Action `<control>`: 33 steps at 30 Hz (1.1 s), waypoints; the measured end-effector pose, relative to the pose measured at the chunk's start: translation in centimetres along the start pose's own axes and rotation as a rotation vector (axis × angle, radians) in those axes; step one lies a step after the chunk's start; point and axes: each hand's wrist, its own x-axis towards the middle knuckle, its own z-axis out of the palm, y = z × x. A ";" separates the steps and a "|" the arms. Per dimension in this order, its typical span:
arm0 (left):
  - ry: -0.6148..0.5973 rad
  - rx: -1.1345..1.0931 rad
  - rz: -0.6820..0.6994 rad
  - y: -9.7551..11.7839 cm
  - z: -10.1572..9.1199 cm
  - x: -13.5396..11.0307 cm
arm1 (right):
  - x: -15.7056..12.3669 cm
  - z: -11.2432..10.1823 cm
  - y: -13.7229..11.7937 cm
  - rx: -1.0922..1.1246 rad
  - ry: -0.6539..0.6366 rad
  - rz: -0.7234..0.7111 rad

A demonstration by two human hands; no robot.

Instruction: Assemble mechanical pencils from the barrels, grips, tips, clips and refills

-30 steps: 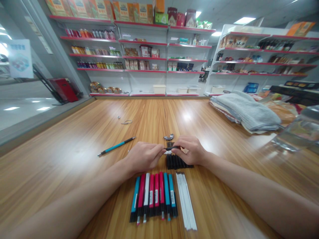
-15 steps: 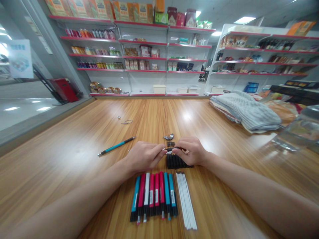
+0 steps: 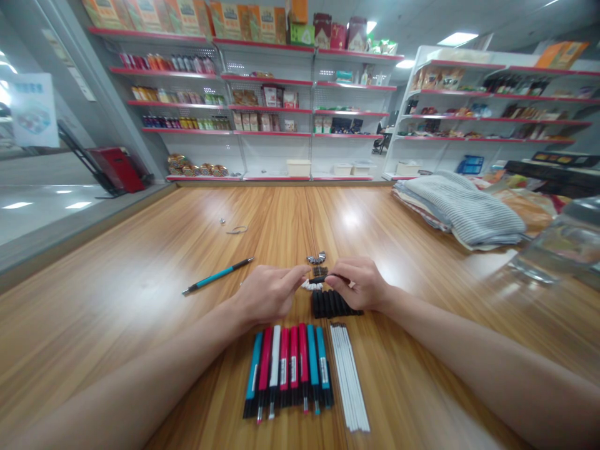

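My right hand point(image 3: 360, 282) pinches a short black pen grip point(image 3: 320, 280) between thumb and fingers, its free end directed left. At that end my left hand point(image 3: 272, 292) is closed in a pinch; whatever its fingertips hold is too small to make out. Just beneath lie small white pen parts point(image 3: 312, 286), with dark springs point(image 3: 320, 271) and a curved row of silver pen tips point(image 3: 316, 257) beyond. Several black grips point(image 3: 330, 304) lie side by side below my right hand. Closer to me are pink, blue and white pen barrels point(image 3: 294, 362) and a bundle of white refills point(image 3: 349, 378).
A blue pen point(image 3: 218, 276) lies to the left on the wooden table point(image 3: 140, 250). Farther back are a thin ring-like strip point(image 3: 237, 230) and a tiny silver piece point(image 3: 222, 220). Folded cloths point(image 3: 462, 206) and a clear container point(image 3: 557, 244) stand right. Stocked shelves point(image 3: 267, 112) line the back.
The fingertips of my left hand have drawn slightly off the black grip and its index finger has straightened. More of the grip and the white parts now show.
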 end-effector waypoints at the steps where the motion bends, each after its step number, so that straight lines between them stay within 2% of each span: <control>1: -0.001 -0.002 -0.010 0.0 0.0 0.0 | 0.0 0.0 0.0 0.007 -0.004 0.003; 6: 0.019 -0.028 -0.006 0.3 -0.2 0.1 | 0.1 -0.1 -0.2 0.059 -0.003 0.035; 8: 0.037 -0.024 0.025 0.4 -0.2 0.1 | 0.2 0.0 -0.4 0.122 0.010 0.099; 10: 0.049 -0.012 0.054 0.5 -0.2 0.2 | 0.2 0.2 -0.3 0.244 0.056 0.241; 12: 0.049 -0.003 0.067 0.5 -0.2 0.2 | 0.2 0.5 0.4 0.420 0.132 0.446; 16: 0.048 -0.001 0.073 0.4 -0.3 0.2 | 0.0 0.6 3.7 0.884 0.273 0.868; 20: 0.030 -0.020 0.066 0.4 -0.3 0.2 | -0.6 -1.1 7.1 1.331 0.288 1.093; 22: 0.022 -0.036 0.056 0.3 -0.2 0.2 | -0.9 -2.3 8.0 1.497 0.208 1.138; 27: 0.003 -0.053 0.038 0.3 -0.2 0.0 | -1.8 -4.0 9.1 1.784 -0.126 1.145; 31: -0.005 -0.055 0.019 0.4 -0.3 -0.1 | -3.2 -4.7 9.4 1.729 -0.366 1.096; 33: -0.010 -0.057 0.015 0.4 -0.4 0.0 | -4.0 -5.4 9.0 1.579 -0.575 1.076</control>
